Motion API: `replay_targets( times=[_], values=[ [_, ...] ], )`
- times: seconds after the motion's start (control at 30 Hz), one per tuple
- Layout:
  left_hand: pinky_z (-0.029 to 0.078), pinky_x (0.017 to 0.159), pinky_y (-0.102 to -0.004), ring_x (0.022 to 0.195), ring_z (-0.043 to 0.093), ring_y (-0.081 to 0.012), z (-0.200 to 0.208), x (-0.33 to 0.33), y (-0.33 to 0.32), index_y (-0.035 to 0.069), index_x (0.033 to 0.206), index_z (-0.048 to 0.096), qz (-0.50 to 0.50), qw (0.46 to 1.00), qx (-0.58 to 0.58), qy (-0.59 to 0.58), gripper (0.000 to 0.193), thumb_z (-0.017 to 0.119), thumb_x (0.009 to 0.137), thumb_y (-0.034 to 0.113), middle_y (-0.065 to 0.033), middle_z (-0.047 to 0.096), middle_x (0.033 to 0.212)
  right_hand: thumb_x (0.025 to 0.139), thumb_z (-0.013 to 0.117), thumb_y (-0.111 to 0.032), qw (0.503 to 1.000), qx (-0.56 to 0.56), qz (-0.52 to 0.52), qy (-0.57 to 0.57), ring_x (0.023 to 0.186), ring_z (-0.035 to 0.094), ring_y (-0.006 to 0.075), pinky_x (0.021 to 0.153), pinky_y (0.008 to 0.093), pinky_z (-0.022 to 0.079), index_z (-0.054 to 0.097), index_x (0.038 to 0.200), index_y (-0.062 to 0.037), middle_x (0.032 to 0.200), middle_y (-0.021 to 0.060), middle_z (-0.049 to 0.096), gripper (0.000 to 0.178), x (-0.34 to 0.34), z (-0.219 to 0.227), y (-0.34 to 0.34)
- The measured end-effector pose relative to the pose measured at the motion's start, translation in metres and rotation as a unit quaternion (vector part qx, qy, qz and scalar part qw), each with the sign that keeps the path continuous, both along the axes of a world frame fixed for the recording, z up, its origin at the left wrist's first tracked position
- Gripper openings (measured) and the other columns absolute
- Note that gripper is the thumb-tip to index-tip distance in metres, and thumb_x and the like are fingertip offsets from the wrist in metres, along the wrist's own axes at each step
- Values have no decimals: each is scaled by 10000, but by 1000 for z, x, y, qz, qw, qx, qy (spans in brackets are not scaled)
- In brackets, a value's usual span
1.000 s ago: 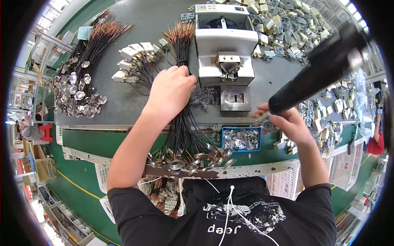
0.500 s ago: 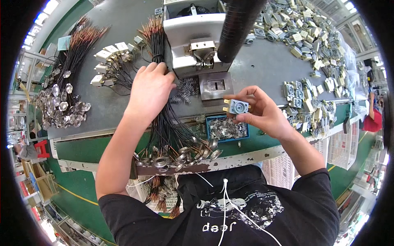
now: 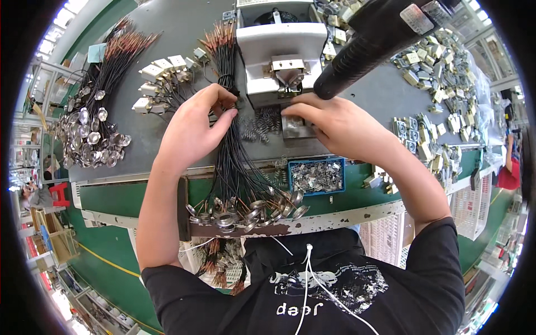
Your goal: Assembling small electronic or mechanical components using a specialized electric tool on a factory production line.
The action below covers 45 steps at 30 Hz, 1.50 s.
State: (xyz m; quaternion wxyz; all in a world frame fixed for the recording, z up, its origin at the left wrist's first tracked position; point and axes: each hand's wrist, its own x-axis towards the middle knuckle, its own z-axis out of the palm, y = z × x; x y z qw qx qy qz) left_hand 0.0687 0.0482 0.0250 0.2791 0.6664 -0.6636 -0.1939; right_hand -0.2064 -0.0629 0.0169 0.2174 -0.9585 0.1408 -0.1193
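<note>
My left hand (image 3: pixel 195 125) is curled across the bundle of black wires (image 3: pixel 228 145), thumb and fingertips close together at its right side. Whatever those fingertips grip is too small or hidden. Just right of them lie small dark coil springs (image 3: pixel 261 125). My right hand (image 3: pixel 338 123) reaches over the metal block (image 3: pixel 296 129) in front of the bench press (image 3: pixel 282 47), its fingers bent down onto the block's top. Beneath that palm the view is blocked, so I cannot make out what it holds. Round metal caps (image 3: pixel 254 215) end the wires near the table edge.
A blue tray (image 3: pixel 290 184) of small metal parts sits at the front edge. A thick black tube (image 3: pixel 352 64) hangs above my right hand. Switch blocks (image 3: pixel 430 61) are heaped at right. Another wire bundle (image 3: pixel 109 67) and white-ended wires (image 3: pixel 162 72) lie at left.
My right hand has moved left and away from me onto the metal block; the grey switch block it held is out of sight. My left thumb and fingertips have come closer together at the wires.
</note>
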Motion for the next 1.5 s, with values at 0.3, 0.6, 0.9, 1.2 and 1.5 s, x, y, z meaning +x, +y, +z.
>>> replay_targets(
  times=[0.3,0.6,0.9,1.2,1.5],
  values=[
    [520,797,-349,835,629,-226,2,-6,4,12,1051,629,-7,999,11,32,189,709,901,96,-104,634,899,815,633,21,998,11,-43,-53,1056,642,355,913,469,522,598,1221,-80,1167,118,650,420,11,-31,5],
    [511,759,-349,826,626,-218,1,-6,7,18,1053,636,-20,999,7,36,179,706,904,89,-90,629,910,825,649,23,996,-65,-32,43,1018,647,355,910,451,528,568,1365,-117,1283,136,600,564,9,-8,8],
    [481,716,-300,816,613,-161,-3,-3,7,26,1078,662,-34,998,-12,55,181,702,904,60,-61,638,935,858,758,-72,993,-45,-72,-83,1082,686,337,915,430,564,670,1249,-96,1255,97,704,402,-8,-43,8],
    [505,726,-314,811,631,-183,4,7,24,38,1091,669,10,994,-55,99,190,664,901,40,-79,632,882,860,757,-64,978,-154,-91,-105,1031,678,318,915,416,553,714,1208,-92,1220,103,718,352,-11,-45,19],
    [536,760,-455,845,652,-345,21,-22,54,93,1026,762,-184,966,157,-95,254,608,824,106,-131,643,869,983,670,-308,934,321,13,155,863,710,340,802,409,557,694,1097,1,939,177,729,330,36,2,57]
  ],
)
